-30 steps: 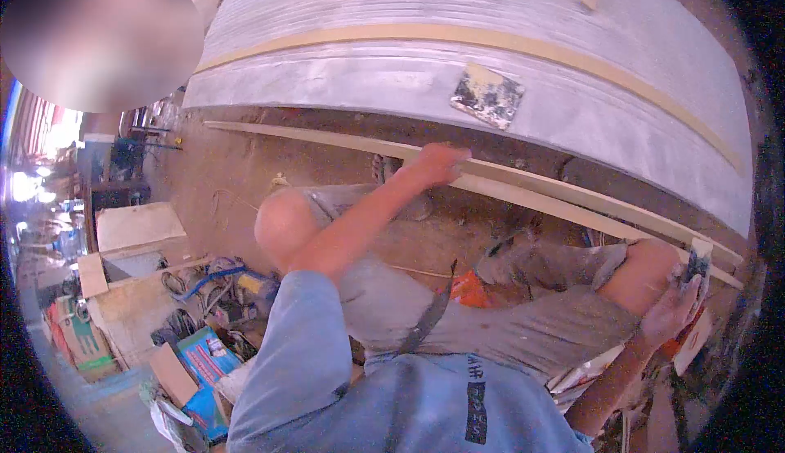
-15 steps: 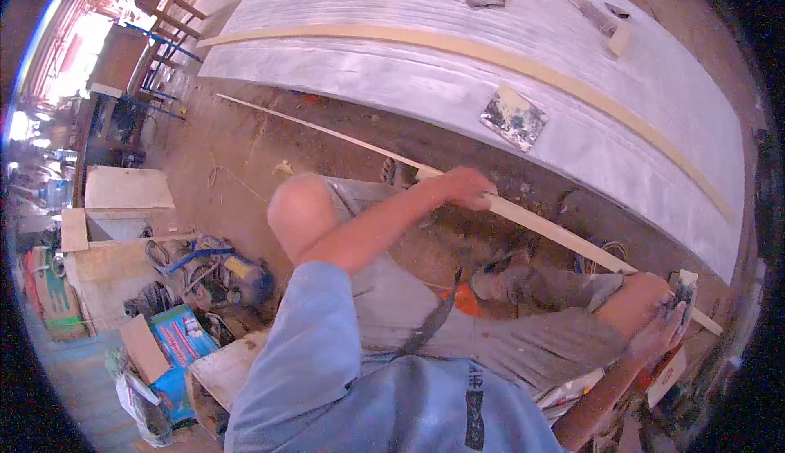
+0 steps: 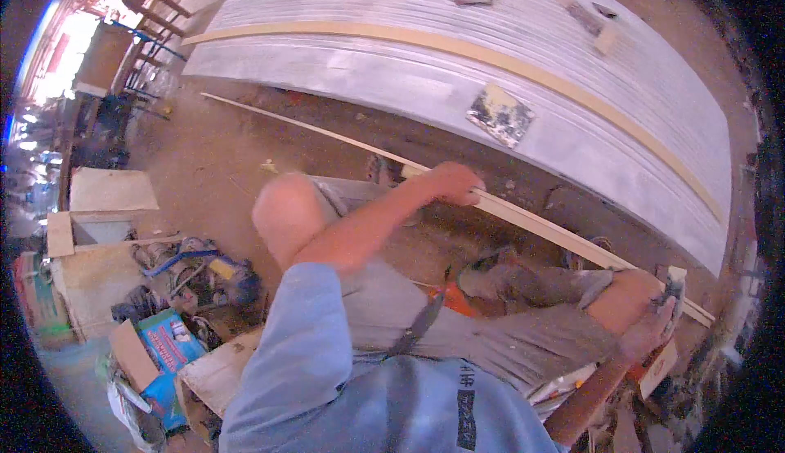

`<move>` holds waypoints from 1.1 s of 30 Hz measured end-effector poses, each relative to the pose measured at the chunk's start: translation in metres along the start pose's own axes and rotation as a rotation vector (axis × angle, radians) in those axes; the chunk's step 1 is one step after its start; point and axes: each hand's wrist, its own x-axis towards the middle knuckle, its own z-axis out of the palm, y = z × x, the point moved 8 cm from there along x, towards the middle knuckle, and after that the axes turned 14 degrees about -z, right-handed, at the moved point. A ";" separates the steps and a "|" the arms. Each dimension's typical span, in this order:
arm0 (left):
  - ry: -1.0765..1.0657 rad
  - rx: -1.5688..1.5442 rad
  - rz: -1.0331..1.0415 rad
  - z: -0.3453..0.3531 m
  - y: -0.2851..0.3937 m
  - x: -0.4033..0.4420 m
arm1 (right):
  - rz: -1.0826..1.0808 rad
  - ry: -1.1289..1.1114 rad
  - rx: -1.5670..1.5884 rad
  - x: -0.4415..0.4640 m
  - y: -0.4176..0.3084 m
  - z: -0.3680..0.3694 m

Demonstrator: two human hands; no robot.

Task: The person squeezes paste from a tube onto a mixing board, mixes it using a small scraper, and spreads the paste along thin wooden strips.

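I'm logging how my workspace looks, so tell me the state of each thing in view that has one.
Thin strip: gripped in the left hand
Stained piece: held in the right hand
Grooved panel: lying grooved face up
Tan strip: lying along the panel
Smeared square: lying on the panel, dark-stained
Blue carton: flap open

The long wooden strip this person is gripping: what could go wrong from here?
The bare left hand could catch splinters from the strip. The object in the right hand sits close to the bare knee, so a slip might scrape it. The strip's far end, well beyond the left hand, could swing.
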 end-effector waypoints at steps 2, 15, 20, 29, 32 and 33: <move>-0.008 0.002 0.017 0.002 0.002 0.001 | -0.131 -0.002 -0.201 0.005 -0.013 -0.005; -0.069 0.039 -0.075 0.012 -0.003 0.000 | 0.766 0.454 1.048 0.010 -0.010 -0.009; -0.002 0.019 -0.017 0.011 -0.002 0.003 | 0.776 0.481 1.094 0.011 -0.011 -0.012; 0.110 -0.084 0.066 -0.030 0.044 -0.014 | 0.805 0.533 1.106 -0.008 0.004 -0.003; 0.118 -0.084 0.054 -0.046 0.061 -0.026 | 0.799 0.556 1.073 0.003 -0.005 -0.010; 0.100 -0.065 0.046 -0.048 0.070 -0.027 | 0.800 0.578 1.078 0.009 -0.010 -0.015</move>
